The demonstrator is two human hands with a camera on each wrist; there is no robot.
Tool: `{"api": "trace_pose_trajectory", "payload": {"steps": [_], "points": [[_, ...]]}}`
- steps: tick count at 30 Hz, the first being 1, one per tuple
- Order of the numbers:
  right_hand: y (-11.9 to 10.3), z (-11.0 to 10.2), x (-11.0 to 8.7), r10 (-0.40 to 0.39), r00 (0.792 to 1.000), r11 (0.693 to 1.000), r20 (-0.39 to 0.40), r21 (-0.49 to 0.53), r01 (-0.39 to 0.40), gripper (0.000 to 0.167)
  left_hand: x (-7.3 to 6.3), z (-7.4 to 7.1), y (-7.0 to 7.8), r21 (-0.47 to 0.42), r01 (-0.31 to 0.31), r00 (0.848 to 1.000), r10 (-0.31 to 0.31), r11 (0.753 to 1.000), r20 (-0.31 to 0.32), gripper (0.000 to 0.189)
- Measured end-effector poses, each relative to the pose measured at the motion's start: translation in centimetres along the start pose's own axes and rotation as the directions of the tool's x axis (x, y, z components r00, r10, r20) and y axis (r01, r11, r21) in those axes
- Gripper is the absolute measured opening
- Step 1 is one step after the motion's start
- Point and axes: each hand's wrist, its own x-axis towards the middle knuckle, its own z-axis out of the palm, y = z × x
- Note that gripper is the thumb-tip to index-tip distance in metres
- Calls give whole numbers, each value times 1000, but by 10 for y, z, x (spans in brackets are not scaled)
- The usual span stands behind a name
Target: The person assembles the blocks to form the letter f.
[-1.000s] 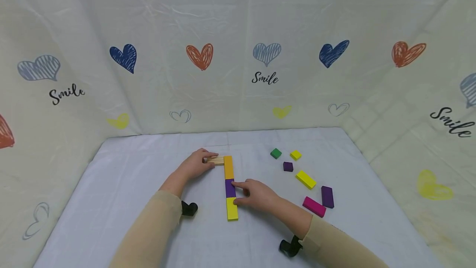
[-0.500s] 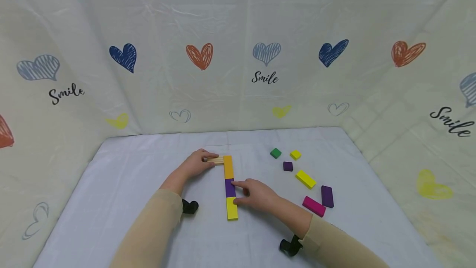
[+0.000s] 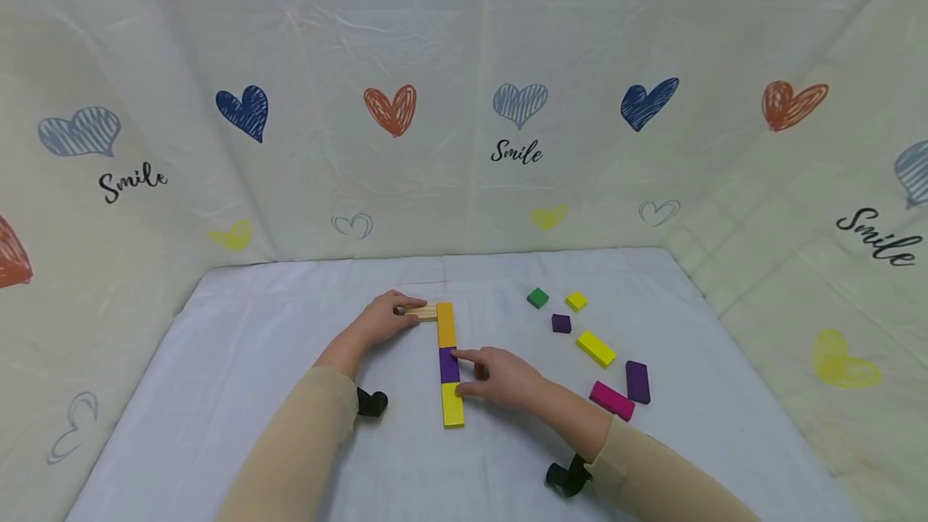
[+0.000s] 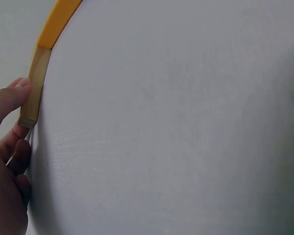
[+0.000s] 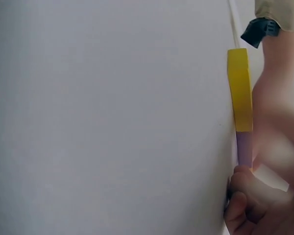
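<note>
Three blocks lie end to end in a line on the white cloth: an orange block (image 3: 445, 325), a purple block (image 3: 449, 365) and a yellow block (image 3: 453, 409). A plain wooden block (image 3: 426, 313) meets the far end of the orange one from the left, forming a corner. My left hand (image 3: 373, 322) pinches this wooden block (image 4: 37, 81) between thumb and fingers. At the right side of the line, my right hand (image 3: 507, 379) has its index fingertip against the purple block and its thumb at the yellow block (image 5: 241, 93); its other fingers are curled under.
Loose blocks lie to the right: a green cube (image 3: 538, 298), a small yellow cube (image 3: 576, 301), a dark purple cube (image 3: 561, 324), a long yellow block (image 3: 596, 349), a dark purple block (image 3: 638, 383) and a magenta block (image 3: 612, 400). A heart-printed sheet (image 3: 449, 184) rises behind the table.
</note>
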Motion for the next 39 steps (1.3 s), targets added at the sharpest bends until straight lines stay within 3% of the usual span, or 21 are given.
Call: {"api": "trace_pose_trajectory", "payload": {"steps": [11,20,27,39], "points": [[12,-18,-9,-59,996,996,-72,59,63,56,2,2,-4,-2,8,1000,-8,1000,-1,35],[36,-32,-28,-6,990,998,-139,61,15,50,1,3,-4,-12,10,1000,-10,1000,7,34],[65,-47,-53,32,981,995,-192,94,-14,48,0,2,-2,-11,12,1000,-12,1000,-6,33],[113,-75,-111,130,964,991,-230,48,-122,51,-1,4,-2,-22,35,999,-35,999,-14,33]]}}
